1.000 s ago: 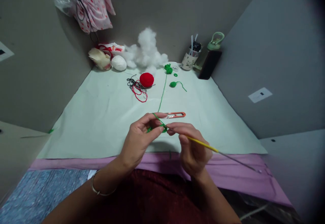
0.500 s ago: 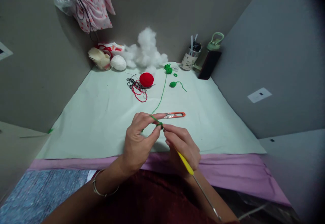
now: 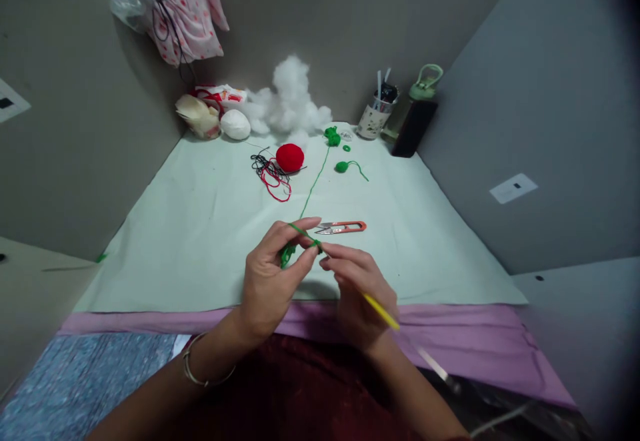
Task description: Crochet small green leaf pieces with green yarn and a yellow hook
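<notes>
My left hand (image 3: 273, 274) is closed, pinching a small green crochet piece (image 3: 287, 254), with the green yarn strand (image 3: 313, 191) looped over its forefinger. The strand runs up the table to a green yarn clump (image 3: 331, 136). My right hand (image 3: 357, 288) is closed round a yellow-handled crochet hook (image 3: 383, 312). The hook's tip meets the green piece at my left fingertips, and its metal tail points down to the right. Orange snips (image 3: 343, 228) lie on the pale green mat (image 3: 200, 228) just beyond my fingers.
A red crocheted ball (image 3: 290, 157) with black and red thread (image 3: 270, 173) sits further back. White stuffing (image 3: 290, 101), a white ball (image 3: 235, 124), a cup of tools (image 3: 375, 114) and a dark bottle (image 3: 415, 121) line the far edge. A small green piece (image 3: 342, 166) lies near them.
My right hand turned the hook: its tail swung from pointing right, to steeply down, then partway back. The hands shifted slightly left and the green piece now hangs below my left fingers.
</notes>
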`<state>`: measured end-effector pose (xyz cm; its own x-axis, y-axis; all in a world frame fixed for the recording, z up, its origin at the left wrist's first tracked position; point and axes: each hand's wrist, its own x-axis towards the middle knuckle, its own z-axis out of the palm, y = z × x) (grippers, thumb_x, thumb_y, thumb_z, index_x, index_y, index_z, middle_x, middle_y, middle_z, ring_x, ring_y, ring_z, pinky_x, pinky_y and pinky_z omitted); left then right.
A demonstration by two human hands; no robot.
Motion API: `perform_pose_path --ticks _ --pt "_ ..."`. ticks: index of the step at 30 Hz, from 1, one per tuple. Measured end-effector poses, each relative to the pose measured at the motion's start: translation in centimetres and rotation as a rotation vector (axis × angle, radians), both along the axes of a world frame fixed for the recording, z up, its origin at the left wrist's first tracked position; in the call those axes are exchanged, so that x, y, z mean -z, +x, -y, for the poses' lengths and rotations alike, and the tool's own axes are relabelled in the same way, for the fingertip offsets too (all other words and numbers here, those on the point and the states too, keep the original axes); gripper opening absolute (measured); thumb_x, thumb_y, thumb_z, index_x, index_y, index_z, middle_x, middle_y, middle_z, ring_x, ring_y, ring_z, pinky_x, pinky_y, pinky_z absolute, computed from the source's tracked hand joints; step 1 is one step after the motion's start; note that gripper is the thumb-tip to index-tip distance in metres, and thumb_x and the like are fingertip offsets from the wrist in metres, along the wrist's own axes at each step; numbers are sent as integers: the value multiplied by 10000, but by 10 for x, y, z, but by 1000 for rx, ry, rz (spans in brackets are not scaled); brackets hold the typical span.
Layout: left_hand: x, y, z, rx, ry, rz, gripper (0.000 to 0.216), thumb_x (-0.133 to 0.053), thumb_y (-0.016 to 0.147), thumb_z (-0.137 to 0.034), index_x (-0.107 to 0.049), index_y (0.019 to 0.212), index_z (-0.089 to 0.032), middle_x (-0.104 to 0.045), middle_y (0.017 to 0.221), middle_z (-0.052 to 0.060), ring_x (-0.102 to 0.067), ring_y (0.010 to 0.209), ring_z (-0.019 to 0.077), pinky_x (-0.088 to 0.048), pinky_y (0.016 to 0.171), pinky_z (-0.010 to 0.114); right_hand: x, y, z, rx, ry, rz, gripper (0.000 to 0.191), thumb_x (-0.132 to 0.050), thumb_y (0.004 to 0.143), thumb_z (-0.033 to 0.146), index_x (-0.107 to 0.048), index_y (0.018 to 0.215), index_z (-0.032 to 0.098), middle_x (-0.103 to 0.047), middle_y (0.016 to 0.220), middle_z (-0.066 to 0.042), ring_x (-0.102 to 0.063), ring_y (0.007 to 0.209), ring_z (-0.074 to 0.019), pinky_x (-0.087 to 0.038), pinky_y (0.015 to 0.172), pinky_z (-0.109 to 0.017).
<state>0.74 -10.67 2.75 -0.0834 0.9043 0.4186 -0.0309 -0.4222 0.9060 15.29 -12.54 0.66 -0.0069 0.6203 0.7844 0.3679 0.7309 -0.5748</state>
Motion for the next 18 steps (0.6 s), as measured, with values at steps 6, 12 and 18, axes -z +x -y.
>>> perform_pose_path --ticks 6,12,18 --pt "-4 2 4 59 -128 79 321 -775 862 -111 -815 1127 -288 -688 913 -8 -655 872 123 -527 838 242 -6 -3 -2 -17 -85 -142 266 -568 1025 135 -754 1145 283 -787 1090 -68 -750 859 -187 -653 717 -361" --pt "-12 4 -1 411 -639 531 438 -847 803 -237 -779 1235 -217 -646 843 -1 -589 764 116 -492 751 249 9 5 -1 192 173 197 446 -696 936 107 -731 1313 343 -763 1116 -63 -762 996 -236 -676 769 -383" --pt "-11 -7 -9 537 -760 605 456 -855 782 -249 -776 1229 -206 -712 871 28 -647 805 144 -489 783 274 -11 14 -7 -41 -47 -47 333 -605 993 99 -764 1207 298 -791 1045 -51 -763 923 -201 -661 776 -372"
